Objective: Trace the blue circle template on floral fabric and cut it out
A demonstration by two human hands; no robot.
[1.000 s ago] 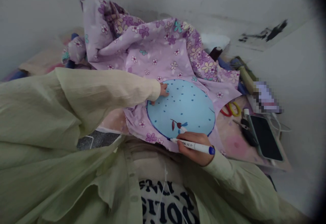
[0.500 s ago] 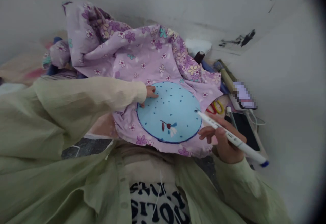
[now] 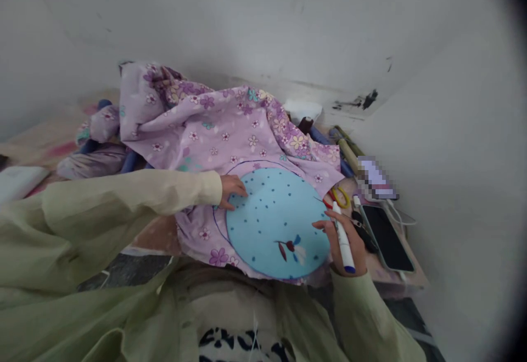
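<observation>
A light blue round disc (image 3: 263, 225), plate-like, with dark dots and a flower sprig, lies on lilac flowered cloth (image 3: 230, 120). Along the disc's upper and left side a dark blue curved line shows on the cloth. My left hand (image 3: 233, 191) rests at the disc's upper left edge, its fingers apart on the surface. At the right edge of the disc, my right hand (image 3: 346, 244) is closed around a white marker (image 3: 343, 241) with a blue end. Its index finger reaches out over the disc's rim, and I cannot tell whether it presses on it.
Right of the cloth are scissors (image 3: 341, 197) with red and yellow handles, a dark-screened phone (image 3: 387, 238) and a second, blurred-out device (image 3: 376, 177) with a white cable. Thread spools (image 3: 348, 156) stand behind them. A grey wall (image 3: 263, 27) closes off the back.
The disc has shifted toward the lower right of its drawn outline, baring the line. My right hand has turned the marker steeper, its tip off the disc. The view has tilted up.
</observation>
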